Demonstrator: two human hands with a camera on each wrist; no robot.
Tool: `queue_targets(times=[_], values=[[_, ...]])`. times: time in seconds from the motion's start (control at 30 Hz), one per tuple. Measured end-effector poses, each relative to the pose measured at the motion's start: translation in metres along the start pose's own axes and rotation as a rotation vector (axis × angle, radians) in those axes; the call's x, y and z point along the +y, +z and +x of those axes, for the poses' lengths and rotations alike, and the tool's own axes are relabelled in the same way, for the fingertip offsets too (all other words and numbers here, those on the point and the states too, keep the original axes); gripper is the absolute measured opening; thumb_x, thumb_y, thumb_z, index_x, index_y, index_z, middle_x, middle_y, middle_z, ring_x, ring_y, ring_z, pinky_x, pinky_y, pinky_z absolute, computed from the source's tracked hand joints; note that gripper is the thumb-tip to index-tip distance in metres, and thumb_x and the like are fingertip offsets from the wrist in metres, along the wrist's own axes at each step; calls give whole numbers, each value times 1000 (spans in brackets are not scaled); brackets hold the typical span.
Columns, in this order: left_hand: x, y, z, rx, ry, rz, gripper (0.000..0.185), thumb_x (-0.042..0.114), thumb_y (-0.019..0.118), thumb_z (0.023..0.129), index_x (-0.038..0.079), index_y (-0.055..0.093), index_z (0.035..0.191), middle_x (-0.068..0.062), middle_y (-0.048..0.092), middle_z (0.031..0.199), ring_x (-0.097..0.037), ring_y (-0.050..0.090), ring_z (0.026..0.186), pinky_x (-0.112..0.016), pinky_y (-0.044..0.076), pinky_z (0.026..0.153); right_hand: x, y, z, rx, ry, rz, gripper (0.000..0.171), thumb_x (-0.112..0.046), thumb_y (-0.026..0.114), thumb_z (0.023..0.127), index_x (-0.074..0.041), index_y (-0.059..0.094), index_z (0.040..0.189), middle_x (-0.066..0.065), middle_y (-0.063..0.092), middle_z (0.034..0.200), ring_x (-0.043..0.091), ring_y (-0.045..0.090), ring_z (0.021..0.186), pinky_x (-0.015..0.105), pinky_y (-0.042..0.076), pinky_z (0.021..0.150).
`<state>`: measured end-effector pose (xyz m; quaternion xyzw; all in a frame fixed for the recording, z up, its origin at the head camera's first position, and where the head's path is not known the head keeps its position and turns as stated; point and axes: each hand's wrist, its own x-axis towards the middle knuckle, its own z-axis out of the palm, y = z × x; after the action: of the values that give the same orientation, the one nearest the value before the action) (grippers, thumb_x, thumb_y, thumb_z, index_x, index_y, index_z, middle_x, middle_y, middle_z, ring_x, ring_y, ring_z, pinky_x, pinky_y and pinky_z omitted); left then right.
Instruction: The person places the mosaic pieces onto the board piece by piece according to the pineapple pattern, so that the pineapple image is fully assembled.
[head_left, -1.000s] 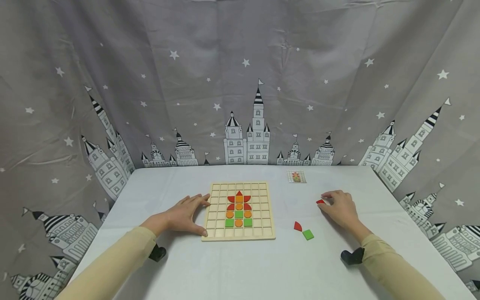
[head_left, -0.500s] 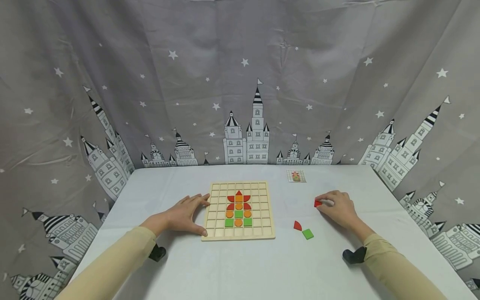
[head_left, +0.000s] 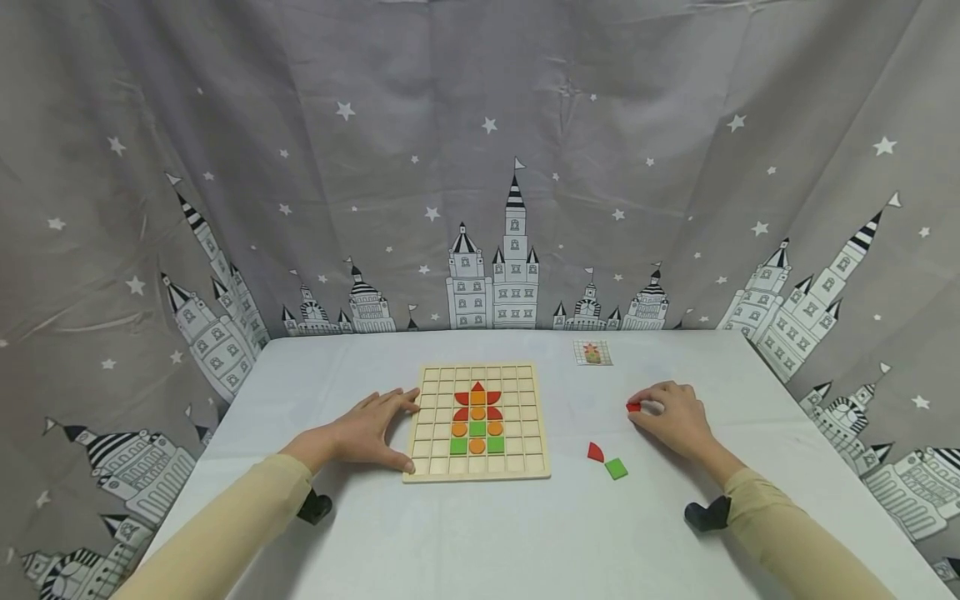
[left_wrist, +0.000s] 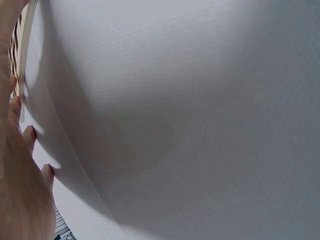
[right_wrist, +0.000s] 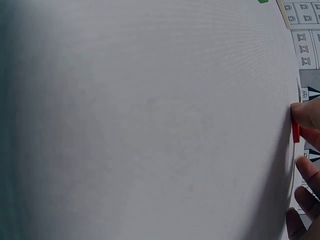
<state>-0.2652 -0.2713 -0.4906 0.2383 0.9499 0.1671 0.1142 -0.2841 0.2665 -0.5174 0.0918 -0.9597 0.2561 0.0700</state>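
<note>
My left hand (head_left: 367, 429) rests at the left edge of a wooden grid board (head_left: 528, 421), fingers spread, with the thumb near the lower left corner and a fingertip on the side higher up. On the board, red, orange and green tiles form a figure; an orange square (head_left: 478, 398) sits near its top. To the right, my right hand (head_left: 675, 421) pinches a small red tile (right_wrist: 295, 131) between thumb and finger, close over the table; most of its outline is hidden by the fingers. The other fingers of that hand are spread in the right wrist view.
Between the board and my right hand lie a loose red quarter-circle tile (head_left: 595, 452) and a green square tile (head_left: 616, 468). A small pattern card (head_left: 592, 353) lies farther back on the white table (head_left: 480, 542). Behind hangs a grey curtain (head_left: 645, 100) with castles and stars.
My right hand has shifted slightly left with the red tile, and the tile's tilt has changed between the fingers. The left hand and the board have stayed in place.
</note>
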Motion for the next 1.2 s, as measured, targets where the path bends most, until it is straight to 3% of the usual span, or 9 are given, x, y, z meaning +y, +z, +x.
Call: queue_targets(times=[0.17, 0.3, 0.57, 0.9, 1.07, 1.2], values=[[0, 1, 0, 2, 0, -2, 104, 78, 78, 67, 16, 48, 145, -7, 26, 168, -38, 19, 154, -60, 10, 124, 2, -2, -4, 2, 4, -3, 41, -35, 76, 90, -9, 73, 122, 25, 60, 129, 48, 45, 121, 69, 37, 98], [0, 1, 0, -8, -16, 9, 104, 79, 78, 67, 18, 47, 146, -6, 24, 169, -36, 17, 154, -58, 8, 125, 3, -3, -6, 3, 25, -2, 45, -40, 76, 90, -7, 73, 121, 26, 59, 130, 48, 45, 122, 69, 36, 98], [0, 1, 0, -4, -14, 4, 104, 79, 78, 66, 19, 47, 145, -6, 24, 169, -37, 18, 154, -59, 9, 125, 3, -3, -6, 9, 18, 7, 39, -39, 77, 89, -11, 76, 116, 24, 60, 127, 48, 45, 120, 68, 36, 95], [2, 1, 0, -3, -18, -2, 103, 78, 79, 67, 18, 48, 145, -7, 25, 168, -38, 18, 154, -59, 9, 125, -6, -2, -3, 53, -29, -37, 31, -33, 80, 86, -8, 78, 105, 21, 63, 119, 46, 46, 118, 67, 38, 97], [3, 2, 1, -2, -28, 2, 104, 78, 79, 66, 18, 48, 145, -7, 25, 168, -37, 19, 154, -59, 9, 125, -25, 2, -1, 81, -48, 14, 30, -31, 82, 85, -8, 78, 104, 18, 64, 119, 43, 44, 121, 63, 37, 100], [3, 1, 1, -4, -36, 11, 106, 79, 78, 66, 18, 47, 146, -7, 25, 168, -38, 18, 154, -59, 9, 125, -59, 10, -4, 75, -112, 67, 26, -28, 84, 83, -11, 79, 102, 12, 65, 117, 38, 45, 121, 59, 38, 102]])
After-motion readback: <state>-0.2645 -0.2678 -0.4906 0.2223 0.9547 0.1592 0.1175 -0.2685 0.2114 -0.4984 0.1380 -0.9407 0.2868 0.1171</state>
